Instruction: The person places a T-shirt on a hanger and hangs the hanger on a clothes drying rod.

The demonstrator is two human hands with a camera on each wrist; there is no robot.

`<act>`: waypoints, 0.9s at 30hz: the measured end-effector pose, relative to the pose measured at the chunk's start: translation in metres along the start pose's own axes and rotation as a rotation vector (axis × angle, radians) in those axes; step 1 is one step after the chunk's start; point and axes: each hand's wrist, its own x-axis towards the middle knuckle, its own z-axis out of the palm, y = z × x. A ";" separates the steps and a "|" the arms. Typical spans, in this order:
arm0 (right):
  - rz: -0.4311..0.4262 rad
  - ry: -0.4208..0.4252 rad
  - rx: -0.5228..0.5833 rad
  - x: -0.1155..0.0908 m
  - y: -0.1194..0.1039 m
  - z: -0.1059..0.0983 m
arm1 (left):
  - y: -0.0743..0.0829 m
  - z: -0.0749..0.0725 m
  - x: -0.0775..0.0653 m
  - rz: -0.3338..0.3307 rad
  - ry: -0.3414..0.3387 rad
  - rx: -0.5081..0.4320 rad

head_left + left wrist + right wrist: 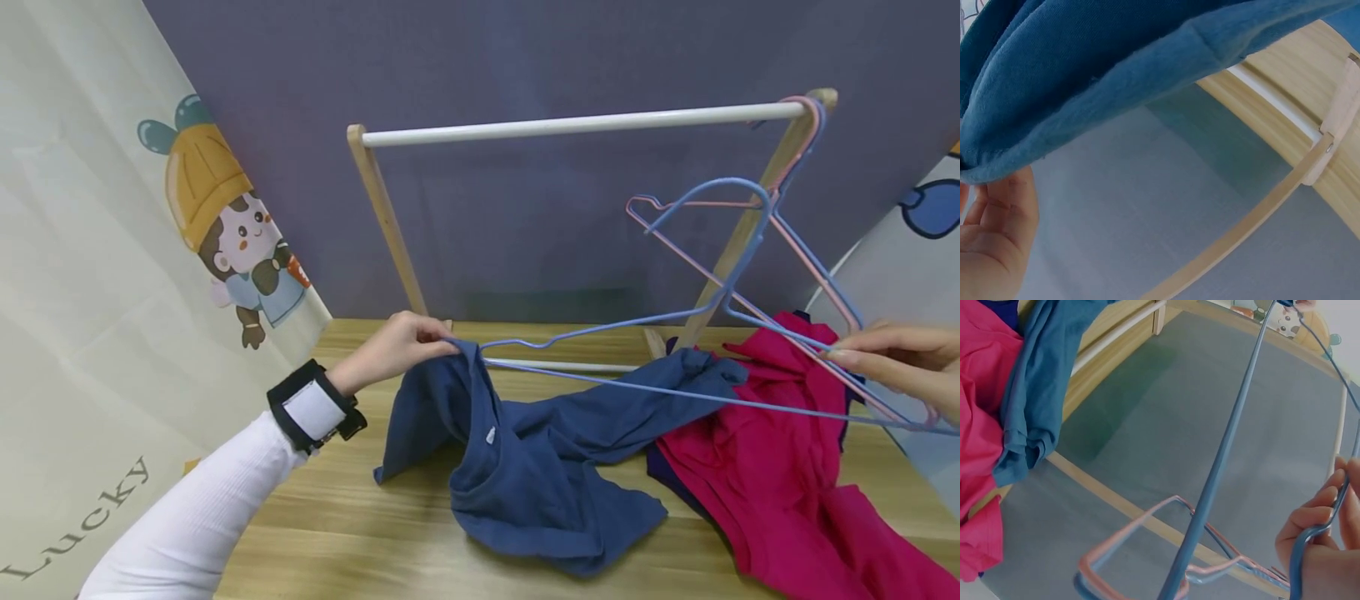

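My left hand [401, 346] pinches the neckline edge of a blue shirt [555, 492] and lifts it off the table. A small white label shows inside the collar; the lower part of the shirt lies crumpled on the wood. With thumb and fingers, my right hand [903, 360] holds a blue wire hanger [727, 180] by its right part, the hook pointing up. The hanger's left end reaches the lifted neckline near my left fingers; how far it goes in is hidden by cloth. In the right wrist view, fingers curl round the hanger's wire [1335, 512].
Behind stands a rack with wooden legs and a white rail [577, 127]. A pink hanger [701, 265] and another blue hanger hang at its right end. On the right of the table [345, 533] lies a pink garment [787, 467] over a dark navy one. Printed curtains flank the table.
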 end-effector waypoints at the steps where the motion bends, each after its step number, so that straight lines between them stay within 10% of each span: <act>1: 0.030 0.013 0.009 -0.001 -0.001 0.002 | 0.001 0.000 0.000 0.003 -0.006 -0.006; 11: 0.365 0.083 -0.169 -0.009 -0.009 0.011 | 0.005 0.004 -0.001 0.057 -0.047 -0.021; 27: 0.632 -0.138 -0.306 -0.001 -0.017 0.032 | 0.023 0.019 0.007 0.180 -0.087 0.038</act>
